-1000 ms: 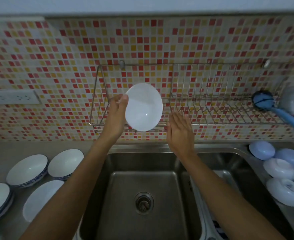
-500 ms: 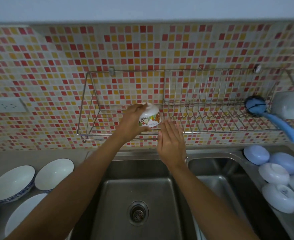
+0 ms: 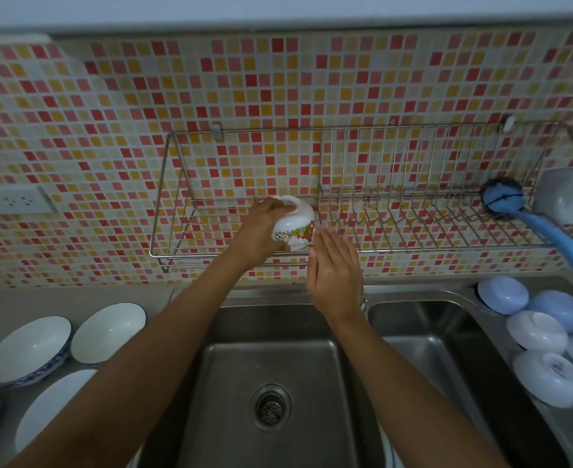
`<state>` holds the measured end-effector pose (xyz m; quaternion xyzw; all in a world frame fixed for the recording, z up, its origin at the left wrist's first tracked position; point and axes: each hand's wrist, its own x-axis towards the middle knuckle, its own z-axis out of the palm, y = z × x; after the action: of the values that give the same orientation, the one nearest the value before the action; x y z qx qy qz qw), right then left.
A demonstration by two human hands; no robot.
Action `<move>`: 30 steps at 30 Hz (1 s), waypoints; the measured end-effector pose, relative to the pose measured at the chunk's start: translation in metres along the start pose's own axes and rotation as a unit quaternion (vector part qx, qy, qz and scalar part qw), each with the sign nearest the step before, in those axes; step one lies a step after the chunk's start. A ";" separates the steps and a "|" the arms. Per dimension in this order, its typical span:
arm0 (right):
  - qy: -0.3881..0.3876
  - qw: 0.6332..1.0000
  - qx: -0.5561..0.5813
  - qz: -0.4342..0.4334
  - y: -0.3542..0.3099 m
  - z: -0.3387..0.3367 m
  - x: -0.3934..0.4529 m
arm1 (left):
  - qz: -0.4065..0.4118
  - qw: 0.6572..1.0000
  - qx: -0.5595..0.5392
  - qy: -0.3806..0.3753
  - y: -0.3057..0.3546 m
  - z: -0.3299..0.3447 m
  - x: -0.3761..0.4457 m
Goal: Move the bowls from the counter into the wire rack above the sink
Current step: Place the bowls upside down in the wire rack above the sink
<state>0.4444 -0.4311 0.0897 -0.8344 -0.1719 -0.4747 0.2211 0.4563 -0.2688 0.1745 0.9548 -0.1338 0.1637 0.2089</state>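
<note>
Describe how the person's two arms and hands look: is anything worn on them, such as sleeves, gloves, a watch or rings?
Both arms are bare along all of their visible length; no sleeve shows. The left hand and the right hand wear no gloves. No watch or bracelet is seen on either wrist, and no ring shows on the visible fingers. The light is dim, so small details could be missed.

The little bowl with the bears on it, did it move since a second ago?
Yes. The bear bowl was facing us above the wire rack's front rail; now it is flipped upside down, lower, inside the rack, held by the left hand.
</note>
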 end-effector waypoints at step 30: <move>-0.025 1.000 -0.003 0.017 -0.001 0.000 -0.001 | -0.036 0.996 0.075 -0.045 0.001 0.006 -0.020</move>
<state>0.4434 -0.4299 0.0884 -0.8497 -0.1615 -0.4502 0.2221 0.4394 -0.2691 0.1621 0.9783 -0.0960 0.1228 0.1364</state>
